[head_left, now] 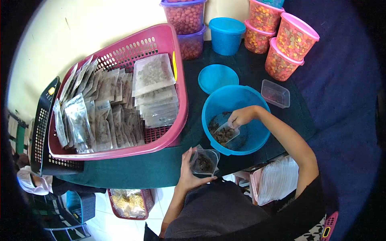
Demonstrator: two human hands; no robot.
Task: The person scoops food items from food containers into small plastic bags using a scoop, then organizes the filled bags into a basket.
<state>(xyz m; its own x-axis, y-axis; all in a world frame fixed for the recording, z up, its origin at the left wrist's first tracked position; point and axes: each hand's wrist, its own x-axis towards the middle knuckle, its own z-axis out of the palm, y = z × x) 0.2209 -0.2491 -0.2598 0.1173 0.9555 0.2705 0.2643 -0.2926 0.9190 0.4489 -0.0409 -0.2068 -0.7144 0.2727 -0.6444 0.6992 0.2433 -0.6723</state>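
My left hand point(188, 172) is closed around an open-topped clear plastic pouch point(210, 154) at the table's front edge. Small dark brown pieces point(202, 164) lie inside the pouch. Inside the round blue tub point(257, 105), my right hand point(243, 115) grips a clear plastic scoop point(227, 134). The scoop is tilted down and has brown chunks in it. More of the same brown, crumbly pieces point(220, 119) cover part of the tub's bottom. My right fingers partly hide the scoop's handle. The pouch is just left of the tub's front rim.
A large pink basket point(116, 152) of filled pouches stands on the left. Behind the tub are a blue lid point(218, 79), a lidded blue container point(227, 38) and stacked tubs of colourful pieces point(296, 36). A clear tray point(276, 93) sits right of the tub.
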